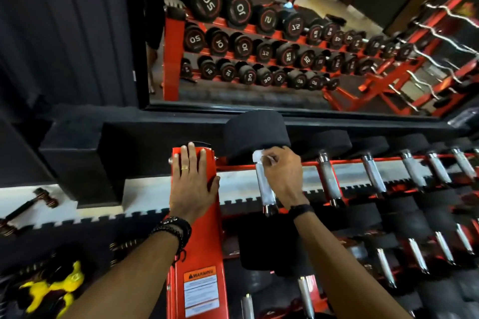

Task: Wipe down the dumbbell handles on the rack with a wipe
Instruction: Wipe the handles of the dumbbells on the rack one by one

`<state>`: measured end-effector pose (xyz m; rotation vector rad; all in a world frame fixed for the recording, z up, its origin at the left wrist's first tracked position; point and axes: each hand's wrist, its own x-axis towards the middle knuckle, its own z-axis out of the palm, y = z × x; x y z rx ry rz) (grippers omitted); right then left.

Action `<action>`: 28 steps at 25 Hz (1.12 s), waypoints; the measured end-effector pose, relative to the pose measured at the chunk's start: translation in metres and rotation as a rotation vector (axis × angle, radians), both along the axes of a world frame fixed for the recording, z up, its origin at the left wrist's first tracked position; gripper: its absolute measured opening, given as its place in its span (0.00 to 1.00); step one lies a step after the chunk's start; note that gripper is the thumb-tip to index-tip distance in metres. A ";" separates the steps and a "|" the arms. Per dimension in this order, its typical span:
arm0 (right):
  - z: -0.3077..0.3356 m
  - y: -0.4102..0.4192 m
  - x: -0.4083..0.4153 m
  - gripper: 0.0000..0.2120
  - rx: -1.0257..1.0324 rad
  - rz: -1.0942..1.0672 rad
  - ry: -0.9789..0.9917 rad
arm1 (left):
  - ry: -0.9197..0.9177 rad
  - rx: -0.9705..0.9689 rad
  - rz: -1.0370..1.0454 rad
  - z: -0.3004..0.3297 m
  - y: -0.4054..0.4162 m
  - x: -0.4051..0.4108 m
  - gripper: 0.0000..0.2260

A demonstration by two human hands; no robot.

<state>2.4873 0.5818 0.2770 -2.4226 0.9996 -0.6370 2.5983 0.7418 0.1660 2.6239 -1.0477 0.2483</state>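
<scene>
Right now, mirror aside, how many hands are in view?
2. Left hand flat on the red rack post; right hand pinching a wipe against the nearest dumbbell handle.

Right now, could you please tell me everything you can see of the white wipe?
The wipe is small, white and crumpled, like thin tissue or cloth. The right hand pinches it against the far end of the leftmost top-row dumbbell handle, just below the black weight head. Only a bunched corner shows beyond the fingertips; the rest is hidden under the hand.
</scene>
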 end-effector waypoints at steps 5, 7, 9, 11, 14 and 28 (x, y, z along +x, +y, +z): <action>-0.004 -0.013 0.000 0.09 0.218 -0.117 -0.127 | -0.008 0.013 0.025 0.001 -0.001 0.000 0.33; -0.005 -0.014 0.000 0.08 0.220 -0.105 -0.140 | -0.025 0.020 0.032 0.001 -0.001 0.000 0.33; -0.006 -0.007 0.002 0.07 0.124 -0.009 -0.124 | -0.035 0.009 0.033 0.000 -0.002 0.000 0.33; -0.005 -0.006 0.003 0.08 0.120 -0.011 -0.137 | -0.039 0.006 0.039 -0.001 -0.002 0.000 0.33; -0.002 -0.011 0.001 0.11 0.253 -0.097 -0.179 | -0.034 0.010 0.036 -0.002 -0.002 -0.001 0.33; -0.004 -0.012 -0.002 0.08 0.327 -0.085 -0.232 | -0.039 0.004 0.028 0.000 0.000 -0.002 0.33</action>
